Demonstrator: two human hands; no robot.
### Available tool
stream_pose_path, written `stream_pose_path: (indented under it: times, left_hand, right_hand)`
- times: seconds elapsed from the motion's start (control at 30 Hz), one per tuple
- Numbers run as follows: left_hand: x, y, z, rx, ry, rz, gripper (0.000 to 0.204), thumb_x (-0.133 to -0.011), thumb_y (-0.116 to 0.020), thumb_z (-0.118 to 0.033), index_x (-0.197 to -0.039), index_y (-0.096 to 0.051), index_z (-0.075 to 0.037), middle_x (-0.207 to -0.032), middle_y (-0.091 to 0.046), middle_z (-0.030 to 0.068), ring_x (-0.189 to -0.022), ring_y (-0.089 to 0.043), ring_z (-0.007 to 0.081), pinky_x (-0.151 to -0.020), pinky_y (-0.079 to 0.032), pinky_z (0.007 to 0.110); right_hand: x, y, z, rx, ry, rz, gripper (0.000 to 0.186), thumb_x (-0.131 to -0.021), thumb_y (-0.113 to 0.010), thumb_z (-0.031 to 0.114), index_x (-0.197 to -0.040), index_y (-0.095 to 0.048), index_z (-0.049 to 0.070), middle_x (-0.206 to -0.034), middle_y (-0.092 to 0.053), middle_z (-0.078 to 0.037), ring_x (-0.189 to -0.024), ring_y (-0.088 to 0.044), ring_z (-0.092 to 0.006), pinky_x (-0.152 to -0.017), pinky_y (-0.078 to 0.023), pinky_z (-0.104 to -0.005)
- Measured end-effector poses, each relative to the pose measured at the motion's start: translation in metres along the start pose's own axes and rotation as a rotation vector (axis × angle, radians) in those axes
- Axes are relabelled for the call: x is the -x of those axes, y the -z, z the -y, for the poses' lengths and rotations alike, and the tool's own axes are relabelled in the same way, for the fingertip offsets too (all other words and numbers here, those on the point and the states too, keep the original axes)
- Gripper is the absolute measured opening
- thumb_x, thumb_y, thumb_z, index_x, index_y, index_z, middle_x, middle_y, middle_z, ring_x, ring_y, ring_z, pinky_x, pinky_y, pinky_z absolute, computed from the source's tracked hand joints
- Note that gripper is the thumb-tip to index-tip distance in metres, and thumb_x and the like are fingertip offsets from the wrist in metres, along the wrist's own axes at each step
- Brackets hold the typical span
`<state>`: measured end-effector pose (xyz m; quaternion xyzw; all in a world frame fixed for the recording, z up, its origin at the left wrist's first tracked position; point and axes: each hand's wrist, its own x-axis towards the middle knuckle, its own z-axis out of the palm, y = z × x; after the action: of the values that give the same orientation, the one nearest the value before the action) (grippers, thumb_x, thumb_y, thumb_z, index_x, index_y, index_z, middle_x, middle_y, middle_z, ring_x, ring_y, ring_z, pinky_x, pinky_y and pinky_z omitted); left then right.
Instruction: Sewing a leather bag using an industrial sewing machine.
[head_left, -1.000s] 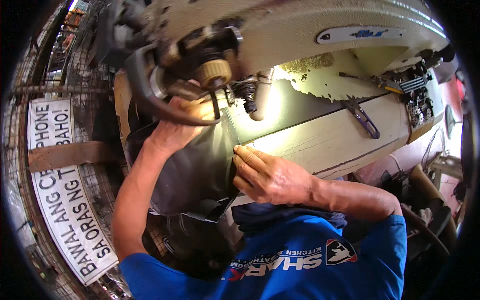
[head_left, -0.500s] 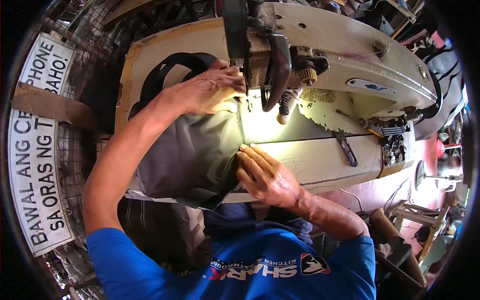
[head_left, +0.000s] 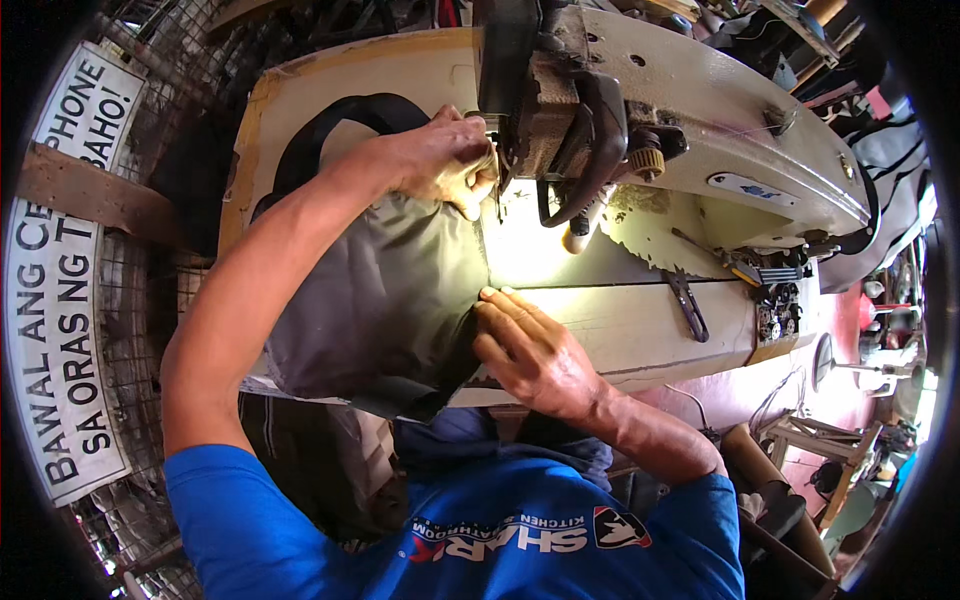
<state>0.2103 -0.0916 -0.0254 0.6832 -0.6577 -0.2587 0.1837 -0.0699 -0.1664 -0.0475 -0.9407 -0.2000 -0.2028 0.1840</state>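
Observation:
A dark grey fabric piece (head_left: 370,290) lies on the sewing machine's pale bed, with a black strap loop (head_left: 310,135) beyond it. My left hand (head_left: 450,165) is closed on the fabric's far edge, close beside the needle area of the sewing machine (head_left: 700,100). Its curled fingers partly cover the cloth there. Nearer to me, my right hand (head_left: 535,350) grips the right edge of the same fabric, fingertips on top and the thumb side largely hidden. The needle and presser foot are mostly concealed behind the machine head and my left hand.
Dark thread snips (head_left: 690,305) lie on the bed to the right, near a box cutter (head_left: 745,270) and small metal parts (head_left: 778,315). A bright lamp (head_left: 578,238) lights the sewing area. Wire mesh with a white sign (head_left: 65,350) stands at the left.
The view has shifted slightly, so the machine head appears farther right. My left hand's fingers have curled more beside the needle area. The right hand keeps its hold on the fabric edge.

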Motion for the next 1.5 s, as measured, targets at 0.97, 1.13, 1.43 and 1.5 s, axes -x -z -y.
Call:
stream_pose_path:
  times: [0.97,1.13,1.43,1.5]
  left_hand:
    - [0.032,0.016,-0.009,0.081,0.050,-0.229,0.046,-0.074,-0.077,-0.025,-0.114,-0.057,-0.013,-0.106,-0.055,0.0075,-0.106,-0.052,0.0271,-0.100,-0.035,0.044]
    - [0.018,0.011,-0.020,0.095,0.045,-0.299,0.050,-0.075,-0.076,-0.023,-0.119,-0.055,-0.013,-0.113,-0.053,0.0087,-0.111,-0.051,0.0286,-0.102,-0.035,0.045]
    - [0.013,0.009,-0.033,0.101,0.079,-0.402,0.058,-0.077,-0.075,-0.019,-0.129,-0.051,-0.014,-0.126,-0.050,0.0109,-0.120,-0.048,0.0313,-0.107,-0.036,0.046]
    - [0.014,0.008,-0.033,0.099,0.074,-0.412,0.060,-0.077,-0.074,-0.019,-0.131,-0.050,-0.014,-0.128,-0.050,0.0114,-0.122,-0.047,0.0318,-0.107,-0.036,0.046]
  right_hand:
    - [-0.007,-0.006,-0.024,-0.066,-0.177,-0.061,0.026,-0.078,-0.065,0.006,-0.103,-0.063,-0.001,-0.118,-0.063,-0.018,-0.104,-0.065,-0.0329,-0.089,-0.053,-0.0403]
    - [-0.013,-0.005,-0.025,-0.078,-0.205,-0.036,0.024,-0.076,-0.066,0.001,-0.100,-0.063,-0.003,-0.115,-0.065,-0.017,-0.102,-0.065,-0.0346,-0.087,-0.054,-0.0400]
    - [-0.014,-0.003,-0.030,-0.085,-0.277,0.033,0.027,-0.077,-0.062,0.000,-0.104,-0.062,0.000,-0.115,-0.064,-0.017,-0.099,-0.064,-0.0333,-0.085,-0.054,-0.0398]
    - [-0.016,-0.007,-0.035,-0.062,-0.266,-0.012,0.019,-0.080,-0.061,0.004,-0.098,-0.059,0.001,-0.106,-0.062,-0.017,-0.094,-0.063,-0.0336,-0.080,-0.054,-0.0398]
